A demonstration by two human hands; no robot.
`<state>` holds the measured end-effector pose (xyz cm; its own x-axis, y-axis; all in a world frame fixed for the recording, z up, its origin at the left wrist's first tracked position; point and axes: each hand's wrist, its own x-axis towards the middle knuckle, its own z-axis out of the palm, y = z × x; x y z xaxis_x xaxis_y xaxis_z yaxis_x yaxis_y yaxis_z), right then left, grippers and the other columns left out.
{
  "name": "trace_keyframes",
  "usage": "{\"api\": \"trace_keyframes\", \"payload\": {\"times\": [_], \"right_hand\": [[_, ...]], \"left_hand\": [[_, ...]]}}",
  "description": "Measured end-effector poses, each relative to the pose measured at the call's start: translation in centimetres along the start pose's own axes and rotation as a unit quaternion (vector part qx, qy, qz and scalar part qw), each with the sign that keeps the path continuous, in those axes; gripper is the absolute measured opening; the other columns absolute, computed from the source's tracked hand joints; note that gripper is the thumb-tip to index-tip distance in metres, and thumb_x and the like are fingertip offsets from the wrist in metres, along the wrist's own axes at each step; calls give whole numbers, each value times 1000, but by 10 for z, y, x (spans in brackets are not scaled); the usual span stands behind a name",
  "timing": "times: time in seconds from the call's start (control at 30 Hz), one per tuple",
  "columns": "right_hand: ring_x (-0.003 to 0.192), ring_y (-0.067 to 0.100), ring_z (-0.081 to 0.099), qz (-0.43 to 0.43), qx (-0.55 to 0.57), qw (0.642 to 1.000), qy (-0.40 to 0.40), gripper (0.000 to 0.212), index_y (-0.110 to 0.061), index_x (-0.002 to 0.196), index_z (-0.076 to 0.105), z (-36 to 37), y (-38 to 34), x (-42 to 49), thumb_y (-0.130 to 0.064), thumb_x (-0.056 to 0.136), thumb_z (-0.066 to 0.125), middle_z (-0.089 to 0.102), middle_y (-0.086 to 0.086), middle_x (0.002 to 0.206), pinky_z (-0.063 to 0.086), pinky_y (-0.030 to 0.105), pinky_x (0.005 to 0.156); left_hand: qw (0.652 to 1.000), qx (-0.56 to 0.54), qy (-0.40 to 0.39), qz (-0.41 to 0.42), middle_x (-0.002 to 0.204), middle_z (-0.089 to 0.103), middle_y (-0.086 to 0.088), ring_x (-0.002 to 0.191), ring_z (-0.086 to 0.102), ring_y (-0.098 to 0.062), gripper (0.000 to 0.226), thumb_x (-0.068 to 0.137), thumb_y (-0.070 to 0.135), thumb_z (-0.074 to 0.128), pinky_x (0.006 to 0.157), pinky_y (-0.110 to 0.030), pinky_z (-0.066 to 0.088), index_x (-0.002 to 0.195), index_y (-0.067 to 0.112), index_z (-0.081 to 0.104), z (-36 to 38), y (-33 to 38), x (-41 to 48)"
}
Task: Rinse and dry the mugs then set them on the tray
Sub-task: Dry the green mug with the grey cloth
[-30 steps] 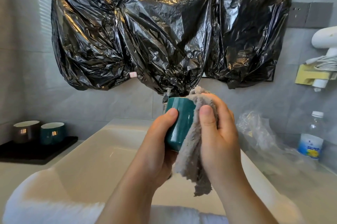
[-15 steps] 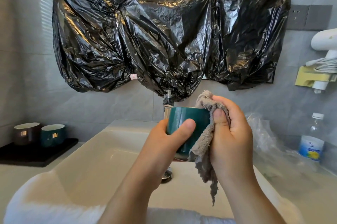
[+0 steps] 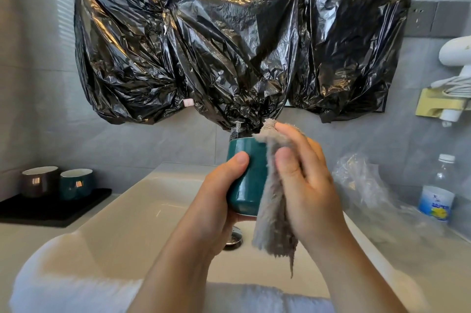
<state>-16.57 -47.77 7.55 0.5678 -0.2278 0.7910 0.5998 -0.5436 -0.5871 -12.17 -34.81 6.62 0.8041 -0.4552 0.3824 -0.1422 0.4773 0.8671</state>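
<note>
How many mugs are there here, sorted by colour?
Teal glossy mugs: 2 (held teal mug gripped by the left hand, grey fuzzy cloth in the right hand against it; second teal mug on the flat black tray)
Dark brown glossy mug: 1, on the tray
Total: 3

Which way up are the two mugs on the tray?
Upright: the brown mug and green mug stand on the black tray, open rims up.

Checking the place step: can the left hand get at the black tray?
Likely yes: the flat black tray lies on the left hand's side, only the white sink's rim between them; its near half is bare. The hand grips a teal ceramic mug.
</note>
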Motion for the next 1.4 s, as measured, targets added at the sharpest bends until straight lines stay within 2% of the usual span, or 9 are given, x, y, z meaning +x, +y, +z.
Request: {"api": "trace_keyframes", "payload": {"times": [0.13,0.27,0.5,0.63,0.83,0.93,1.03,1.23,1.4], "right_hand": [[117,-6,55,1,38,998,41,33,-54,116,55,-4,10,3,-35,94,40,60,-11,131,43,10,96],[113,-19,49,-14,9,998,55,33,-48,121,56,-6,14,4,-35,93,46,55,-22,127,35,-1,91],[107,-24,47,-41,-36,996,77,32,-39,123,59,-5,16,4,-33,93,49,57,-14,118,32,-5,88],[108,-25,46,-66,-68,990,105,35,-31,125,61,-8,19,6,-21,93,52,59,-6,121,30,-5,90],[109,-20,45,-45,-89,994,48,53,-37,127,61,-2,13,0,-61,80,58,52,-15,121,31,-5,89],[106,-23,48,-42,-55,994,88,31,-39,117,63,-6,12,3,-31,88,68,60,-9,120,33,-5,88],[105,-24,50,-40,-64,991,114,42,-37,114,63,-16,9,6,-5,89,70,63,-10,117,34,-4,89],[116,-8,56,48,-19,998,36,48,-46,127,56,-13,3,6,-13,93,65,61,-22,125,48,13,96],[90,-29,50,94,-73,993,-18,51,-50,127,46,-15,1,6,-12,96,59,52,-42,99,36,-8,69]], "left_hand": [[999,-39,-1,-22,90,77,-9,72,73,-20,31,74,46,64,56,-30,56,85,24,83,0,-1,-1],[998,-51,-5,-49,89,78,-9,69,74,-19,40,61,49,67,54,-29,58,82,20,84,3,2,-2],[993,111,39,-31,97,79,-8,81,75,-21,58,70,58,67,66,-34,57,112,17,70,2,8,-1],[996,71,20,-43,90,78,-7,72,73,-18,43,70,46,77,57,-28,56,101,17,75,4,6,-3],[997,39,39,-55,90,77,-9,77,73,-20,41,68,52,63,64,-34,58,86,19,80,3,1,0],[997,41,31,-65,92,78,-9,75,73,-21,46,67,48,70,62,-32,59,99,16,74,3,2,-2],[993,102,26,-58,94,78,-12,76,74,-23,61,61,50,80,65,-35,58,108,12,71,2,1,0],[993,82,83,-14,94,77,-15,78,74,-26,67,53,42,81,58,-31,56,110,8,69,-2,0,4],[988,98,115,29,87,77,-9,75,75,-23,67,46,44,80,57,-29,55,104,12,70,-2,1,5]]}}
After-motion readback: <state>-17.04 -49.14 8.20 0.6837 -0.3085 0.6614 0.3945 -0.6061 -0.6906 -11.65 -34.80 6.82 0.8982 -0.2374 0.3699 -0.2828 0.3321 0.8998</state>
